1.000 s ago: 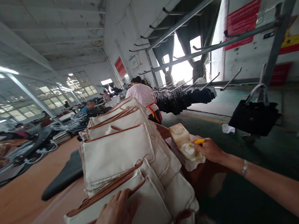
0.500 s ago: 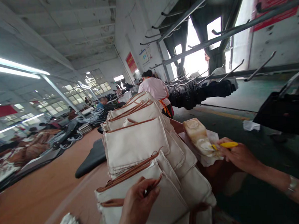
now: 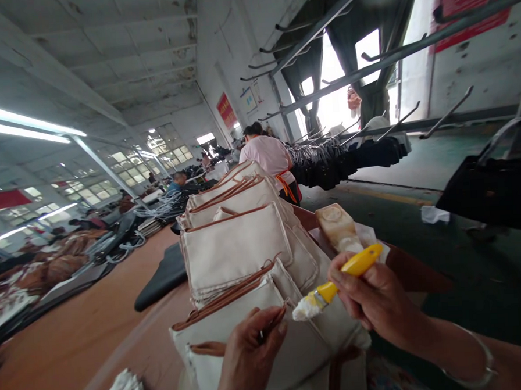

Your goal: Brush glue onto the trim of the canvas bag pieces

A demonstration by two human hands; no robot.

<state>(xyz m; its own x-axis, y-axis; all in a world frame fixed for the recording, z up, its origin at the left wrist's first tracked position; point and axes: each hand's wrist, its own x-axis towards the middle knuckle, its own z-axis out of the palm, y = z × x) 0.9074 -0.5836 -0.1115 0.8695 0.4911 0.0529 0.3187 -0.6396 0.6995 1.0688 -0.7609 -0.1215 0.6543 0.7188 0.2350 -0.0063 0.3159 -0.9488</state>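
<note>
My right hand (image 3: 370,294) grips the yellow handle of a paintbrush (image 3: 354,266). White paste coats its bristles, which point left, close to the fingertips of my left hand (image 3: 255,346). Those fingers pinch the brown trim at the upper corner of a cream fabric pouch (image 3: 232,318); a loose thread end sticks out there. More cream pouches (image 3: 237,248) with brown edging are stacked behind in a long overlapping row. Right of the stack, partly hidden by my right hand, lies a stained plastic container (image 3: 335,223) on white paper (image 3: 370,236).
The brown tabletop (image 3: 96,320) stretches left, with a black flat piece (image 3: 162,276) on it. A person in a pink top (image 3: 267,154) is beyond the stack. At right are a metal rack with hooks (image 3: 448,115) and a black handbag (image 3: 491,189).
My right hand has lifted the brush away from the container and brought it left, near my left fingertips. My left hand keeps its pinch, shifted slightly right.
</note>
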